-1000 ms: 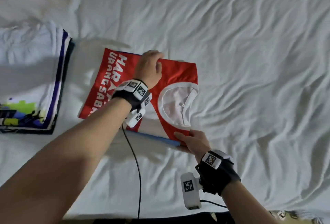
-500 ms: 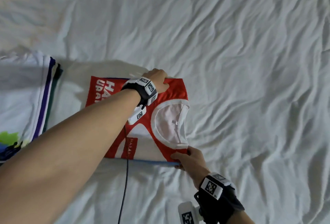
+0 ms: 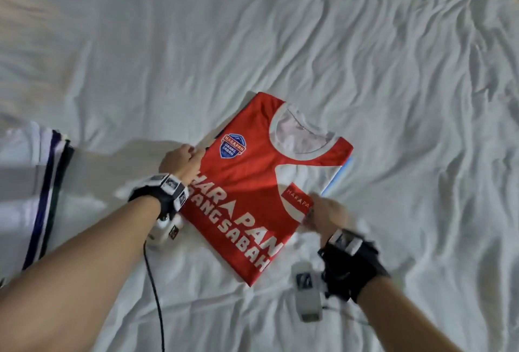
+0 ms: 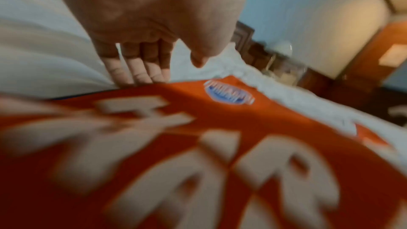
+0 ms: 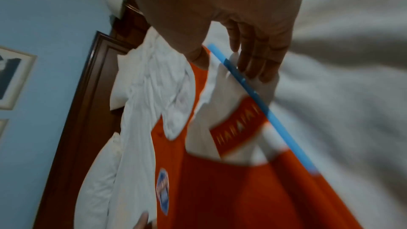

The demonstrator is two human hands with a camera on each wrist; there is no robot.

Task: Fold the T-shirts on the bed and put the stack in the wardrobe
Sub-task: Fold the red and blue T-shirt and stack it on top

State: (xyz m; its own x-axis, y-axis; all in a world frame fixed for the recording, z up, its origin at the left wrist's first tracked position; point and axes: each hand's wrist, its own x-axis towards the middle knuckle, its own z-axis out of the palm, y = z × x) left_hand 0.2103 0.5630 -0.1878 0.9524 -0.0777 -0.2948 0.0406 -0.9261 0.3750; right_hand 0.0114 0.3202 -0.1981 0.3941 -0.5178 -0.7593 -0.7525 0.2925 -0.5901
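A folded red T-shirt [image 3: 252, 183] with white lettering lies at an angle on the white bed sheet [image 3: 280, 42], collar pointing away from me. My left hand [image 3: 181, 160] is at its left edge. In the left wrist view its straight fingers [image 4: 141, 70] reach under the red T-shirt [image 4: 220, 128], the thumb above and apart from the cloth. My right hand [image 3: 325, 214] is at the right edge by the small red label. In the right wrist view the right hand [image 5: 253, 50] pinches the red T-shirt [image 5: 231, 189] at its blue hem, thumb on top.
A stack of folded shirts [image 3: 31, 183] lies at the left edge of the bed. A dark wooden headboard [image 5: 88, 93] and white pillows [image 5: 99, 171] stand beyond the shirt. A black cable [image 3: 154, 281] hangs from my left wrist over the sheet.
The red shirt has turned about a quarter turn, collar now pointing away from me, and shifted right. My left hand moved from its far edge to the left edge, my right to the right edge.
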